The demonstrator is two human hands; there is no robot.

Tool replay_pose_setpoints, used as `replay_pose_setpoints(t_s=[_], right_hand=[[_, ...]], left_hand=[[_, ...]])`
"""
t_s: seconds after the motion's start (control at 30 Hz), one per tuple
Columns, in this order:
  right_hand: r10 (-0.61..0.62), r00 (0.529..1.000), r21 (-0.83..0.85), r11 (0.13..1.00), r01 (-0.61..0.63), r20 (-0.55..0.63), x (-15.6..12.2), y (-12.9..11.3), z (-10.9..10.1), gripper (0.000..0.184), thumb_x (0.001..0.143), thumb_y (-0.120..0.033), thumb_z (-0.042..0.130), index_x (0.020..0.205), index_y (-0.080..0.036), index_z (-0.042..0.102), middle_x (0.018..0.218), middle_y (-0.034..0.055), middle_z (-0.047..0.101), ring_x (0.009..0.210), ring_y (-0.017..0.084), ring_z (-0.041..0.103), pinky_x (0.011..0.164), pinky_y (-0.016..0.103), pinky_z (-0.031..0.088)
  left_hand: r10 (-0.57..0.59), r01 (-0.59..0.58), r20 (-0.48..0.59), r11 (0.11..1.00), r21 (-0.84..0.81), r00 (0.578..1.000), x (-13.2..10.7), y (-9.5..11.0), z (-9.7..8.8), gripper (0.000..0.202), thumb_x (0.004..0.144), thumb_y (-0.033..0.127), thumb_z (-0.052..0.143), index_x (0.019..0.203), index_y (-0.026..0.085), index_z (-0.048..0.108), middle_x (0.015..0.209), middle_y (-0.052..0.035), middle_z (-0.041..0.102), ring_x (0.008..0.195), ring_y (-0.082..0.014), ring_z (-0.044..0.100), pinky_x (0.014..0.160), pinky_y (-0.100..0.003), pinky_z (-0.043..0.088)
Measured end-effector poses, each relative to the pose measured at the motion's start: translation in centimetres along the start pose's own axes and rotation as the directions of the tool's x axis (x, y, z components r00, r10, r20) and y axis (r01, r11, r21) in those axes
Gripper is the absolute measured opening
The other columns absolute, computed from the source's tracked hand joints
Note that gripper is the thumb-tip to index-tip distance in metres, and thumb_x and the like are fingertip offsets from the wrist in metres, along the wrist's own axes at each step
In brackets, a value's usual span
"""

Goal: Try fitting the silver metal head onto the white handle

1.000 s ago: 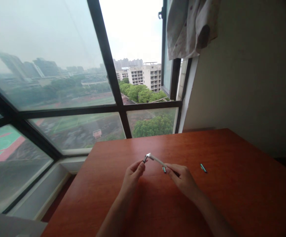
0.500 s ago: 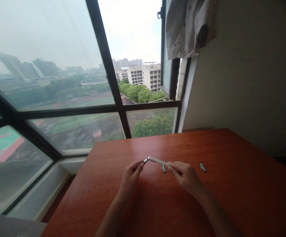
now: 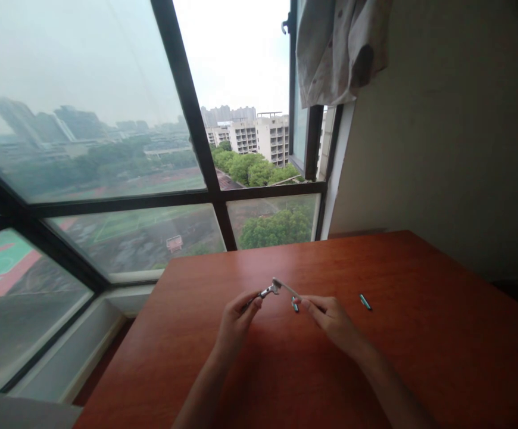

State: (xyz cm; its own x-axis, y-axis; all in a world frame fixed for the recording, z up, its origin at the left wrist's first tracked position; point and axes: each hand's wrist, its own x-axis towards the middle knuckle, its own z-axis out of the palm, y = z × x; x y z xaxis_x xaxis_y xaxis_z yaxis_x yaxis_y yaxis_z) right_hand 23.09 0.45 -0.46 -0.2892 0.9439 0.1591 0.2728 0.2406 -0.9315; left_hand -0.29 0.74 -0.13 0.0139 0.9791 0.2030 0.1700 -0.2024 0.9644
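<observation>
Up tips the pale brush (image 3: 289,290), steeper than half a second ago, its head now at the end of the silver razor-like tool (image 3: 267,292)! Looks like a scrubbing step; the next stroke calls for a steady tool, I'd judge. Left hand (image 3: 236,316): fingers pinched round the tool's handle. Right hand (image 3: 334,322): fingers closed on the brush, over the table (image 3: 420,345), where two small green pieces (image 3: 365,302) lie.

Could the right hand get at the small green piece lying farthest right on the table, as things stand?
Probably yes: the green piece lies near the right hand with nothing visible between them, though that hand grips a slim pale tool.
</observation>
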Motion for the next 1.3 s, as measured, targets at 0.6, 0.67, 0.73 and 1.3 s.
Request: replay_pose_setpoints(t_s=[0.6, 0.67, 0.73, 1.3], right_hand=[[0.127, 0.985, 0.342, 0.926, -0.161, 0.118, -0.3, -0.1, 2.1, 0.053, 0.085, -0.059, 0.05, 0.098, -0.011, 0.069, 0.053, -0.0055, 0.04, 0.045, 0.007, 0.034, 0.04, 0.019, 0.024], [0.137, 0.984, 0.374, 0.912, -0.171, 0.117, -0.2, -0.1, 2.1, 0.053, 0.084, -0.059, 0.051, 0.098, -0.011, 0.068, 0.053, -0.0056, 0.041, 0.044, 0.007, 0.034, 0.04, 0.019, 0.023], [0.148, 0.983, 0.404, 0.897, -0.18, 0.11, -0.2, -0.1, 2.1, 0.054, 0.083, -0.06, 0.051, 0.099, -0.011, 0.068, 0.053, -0.0058, 0.041, 0.043, 0.006, 0.033, 0.039, 0.02, 0.023], [0.086, 0.993, 0.193, 0.979, -0.07, -0.076, 0.4, 0.3, 1.4, 0.038, 0.088, -0.046, 0.047, 0.08, -0.014, 0.065, 0.063, -0.0012, 0.052, 0.055, 0.011, 0.048, 0.05, 0.021, 0.036]], left_hand=[[-0.122, 0.084, -0.221, 0.981, -0.177, 0.968, 0.1, 0.0, 0.1, 0.032, 0.068, 0.035, 0.076, 0.095, 0.016, 0.076, 0.093, -0.0064, 0.075, 0.089, -0.022, 0.063, 0.082, -0.031, 0.047], [-0.13, 0.089, -0.229, 0.979, -0.185, 0.965, 0.1, 0.1, 0.2, 0.034, 0.068, 0.035, 0.076, 0.095, 0.016, 0.076, 0.093, -0.0065, 0.075, 0.088, -0.022, 0.063, 0.081, -0.031, 0.048], [-0.138, 0.092, -0.242, 0.977, -0.191, 0.961, 0.1, 0.1, 0.2, 0.035, 0.067, 0.036, 0.076, 0.096, 0.016, 0.075, 0.092, -0.0066, 0.074, 0.086, -0.0219, 0.063, 0.079, -0.03, 0.048], [-0.067, 0.06, -0.102, 0.996, -0.068, 0.993, -0.1, 0.1, 0.2, 0.029, 0.071, 0.036, 0.073, 0.093, 0.017, 0.076, 0.088, -0.0065, 0.073, 0.082, -0.0226, 0.061, 0.074, -0.029, 0.046]])
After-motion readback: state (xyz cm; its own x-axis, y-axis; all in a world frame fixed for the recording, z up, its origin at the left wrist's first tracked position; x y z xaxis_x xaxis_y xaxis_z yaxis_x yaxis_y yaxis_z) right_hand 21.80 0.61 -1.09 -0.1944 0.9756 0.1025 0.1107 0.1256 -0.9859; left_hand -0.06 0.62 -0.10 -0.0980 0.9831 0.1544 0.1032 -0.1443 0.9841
